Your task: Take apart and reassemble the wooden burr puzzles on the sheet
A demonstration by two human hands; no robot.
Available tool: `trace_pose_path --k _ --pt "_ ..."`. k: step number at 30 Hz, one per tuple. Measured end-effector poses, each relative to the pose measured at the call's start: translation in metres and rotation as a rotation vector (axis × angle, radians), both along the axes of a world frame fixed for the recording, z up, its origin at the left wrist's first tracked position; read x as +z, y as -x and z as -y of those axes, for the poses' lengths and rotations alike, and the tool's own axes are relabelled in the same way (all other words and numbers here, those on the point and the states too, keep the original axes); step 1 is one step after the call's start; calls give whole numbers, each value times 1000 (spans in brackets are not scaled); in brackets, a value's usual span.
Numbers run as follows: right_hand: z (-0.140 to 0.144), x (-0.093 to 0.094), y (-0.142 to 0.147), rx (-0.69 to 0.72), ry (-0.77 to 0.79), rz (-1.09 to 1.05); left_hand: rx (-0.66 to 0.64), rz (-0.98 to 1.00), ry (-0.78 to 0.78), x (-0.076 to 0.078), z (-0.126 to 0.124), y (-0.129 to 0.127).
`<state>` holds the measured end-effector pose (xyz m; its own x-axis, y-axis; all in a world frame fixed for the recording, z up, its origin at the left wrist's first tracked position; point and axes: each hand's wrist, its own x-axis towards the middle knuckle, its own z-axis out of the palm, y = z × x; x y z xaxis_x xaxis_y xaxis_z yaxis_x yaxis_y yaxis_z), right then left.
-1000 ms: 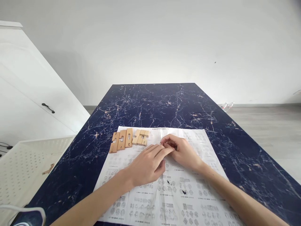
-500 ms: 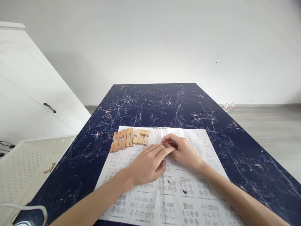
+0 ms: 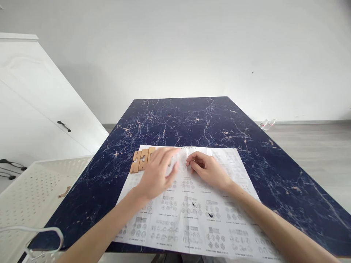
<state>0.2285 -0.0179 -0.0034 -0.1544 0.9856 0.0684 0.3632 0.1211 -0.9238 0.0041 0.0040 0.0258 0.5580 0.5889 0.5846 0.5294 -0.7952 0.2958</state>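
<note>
My left hand [image 3: 159,171] is blurred, fingers spread and thumb apart, over the right end of a row of wooden puzzle pieces [image 3: 143,160]. Nothing shows in its grasp; whether it touches a piece I cannot tell. The uncovered pieces are flat, light-brown slats with notches or slots, lying side by side. Others are mostly hidden behind the hand. On the printed paper sheet [image 3: 178,215], my right hand [image 3: 207,168] rests with its fingers curled loosely towards the thumb. No thing is visible in it. Rows of small diagrams cover the sheet.
The dark blue marbled table [image 3: 181,120] reaches towards a white wall. At left stand a white cabinet [image 3: 41,106] and a perforated white basket [image 3: 35,193] holding a wooden piece [image 3: 64,192]. A white cable [image 3: 35,230] loops at lower left. Clear bottles [image 3: 268,124] lie beyond the right edge.
My left hand has come away from my right hand and moved left and up to the wooden pieces, its fingers spreading. My right hand stays curled in nearly the same place.
</note>
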Motion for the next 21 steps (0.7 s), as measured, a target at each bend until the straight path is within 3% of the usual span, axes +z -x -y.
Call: trace_pose_path --k 4,8,11,13,21 --pt "-1 -2 0 10 20 -21 298 -39 2 -2 -4 30" --pt "-1 -2 -1 20 10 -5 449 -256 109 -30 0 63" --pt "-1 -1 0 25 6 -4 489 -350 196 -47 2 77" --pt "-1 0 0 27 4 -10 481 -394 222 -51 3 81" --pt "0 6 -7 32 26 -33 450 -557 293 -31 29 97"
